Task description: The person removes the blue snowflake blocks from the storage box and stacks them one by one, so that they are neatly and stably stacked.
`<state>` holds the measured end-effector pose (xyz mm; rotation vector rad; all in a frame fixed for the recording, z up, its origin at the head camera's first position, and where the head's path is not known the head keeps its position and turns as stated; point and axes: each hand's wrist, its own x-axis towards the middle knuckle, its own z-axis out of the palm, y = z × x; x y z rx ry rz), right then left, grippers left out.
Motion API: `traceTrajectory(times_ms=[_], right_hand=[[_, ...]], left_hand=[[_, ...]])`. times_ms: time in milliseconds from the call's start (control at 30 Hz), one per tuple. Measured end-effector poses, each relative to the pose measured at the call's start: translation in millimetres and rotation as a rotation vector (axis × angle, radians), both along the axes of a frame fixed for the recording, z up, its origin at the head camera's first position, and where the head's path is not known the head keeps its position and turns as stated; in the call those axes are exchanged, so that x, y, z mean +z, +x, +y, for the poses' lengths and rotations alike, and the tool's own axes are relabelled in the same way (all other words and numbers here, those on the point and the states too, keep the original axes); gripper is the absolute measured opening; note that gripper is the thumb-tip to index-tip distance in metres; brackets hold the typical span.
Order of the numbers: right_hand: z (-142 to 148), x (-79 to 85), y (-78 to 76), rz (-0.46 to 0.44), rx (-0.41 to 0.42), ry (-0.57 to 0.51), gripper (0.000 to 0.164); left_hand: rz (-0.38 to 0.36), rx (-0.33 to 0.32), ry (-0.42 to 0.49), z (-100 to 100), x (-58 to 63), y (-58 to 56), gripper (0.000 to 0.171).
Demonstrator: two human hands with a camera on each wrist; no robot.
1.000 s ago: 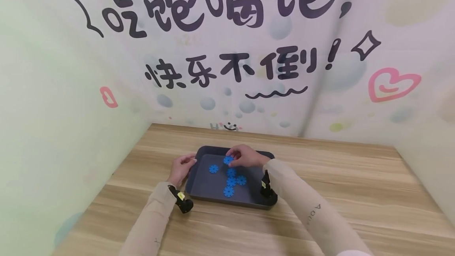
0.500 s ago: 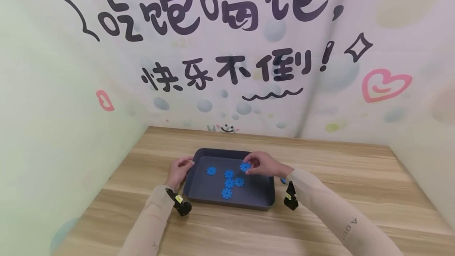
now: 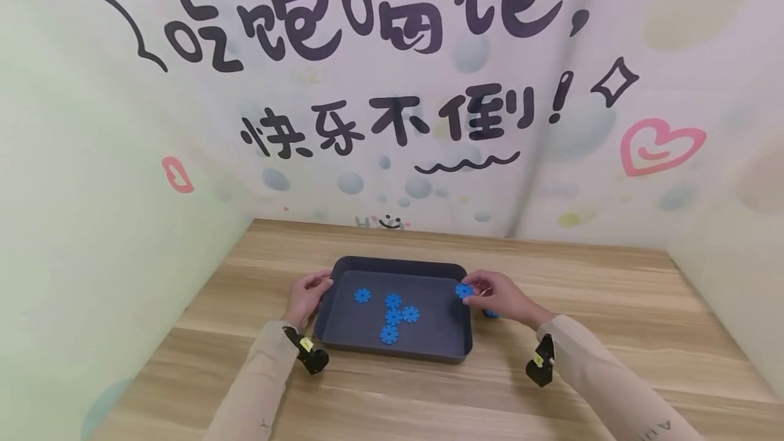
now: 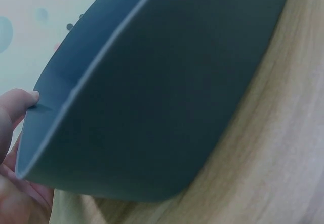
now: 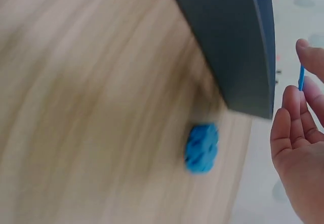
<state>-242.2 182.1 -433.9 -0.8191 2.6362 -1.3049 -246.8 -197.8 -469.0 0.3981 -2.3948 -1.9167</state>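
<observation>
Blue notched discs (image 3: 393,317) lie flat in a dark grey tray (image 3: 429,355). Several sit close together near the tray's middle, and a single disc (image 3: 363,295) lies apart to their left. At the tray's left side, my left hand (image 3: 304,297) grips the wall, thumb over the rim and fingers outside, as the left wrist view also shows. My right hand (image 3: 503,296) pinches another blue disc (image 3: 464,290) between thumb and fingers, over the right rim. The right wrist view shows that held disc (image 5: 301,77) edge-on.
Just outside the tray's right wall, a small blue stack of discs (image 5: 201,148) stands on the wooden table (image 3: 392,400), partly hidden by the right hand in the head view. A printed cloth wall (image 3: 343,175) rises behind the table.
Carrying the pinched disc, my right hand has moved right across the tray to its right rim. The stack beside the tray has come into view. My left hand stays at the tray's left side.
</observation>
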Motion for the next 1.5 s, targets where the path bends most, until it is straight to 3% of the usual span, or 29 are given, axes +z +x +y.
traceTrajectory(times_ms=[167,533,767,1500], right_hand=[[19.0,-9.5,1.5,0.005,-0.071,-0.021,0.032],[43.9,-29.4,6.0,-0.077,-0.170,-0.007,0.031],[48.9,-36.7,7.0,-0.158,-0.171,-0.043,0.030],[45.5,-38.1,6.0,-0.133,-0.167,0.038,0.033]], left_hand=[[-0.008,-0.001,-0.017,-1.0,0.0,0.5,0.031],[-0.007,-0.003,-0.038,0.3,-0.3,-0.2,0.031],[0.023,-0.011,-0.033,-0.6,-3.1,-0.3,0.031],[0.002,-0.018,-0.009,-1.5,-2.4,-1.7,0.031]])
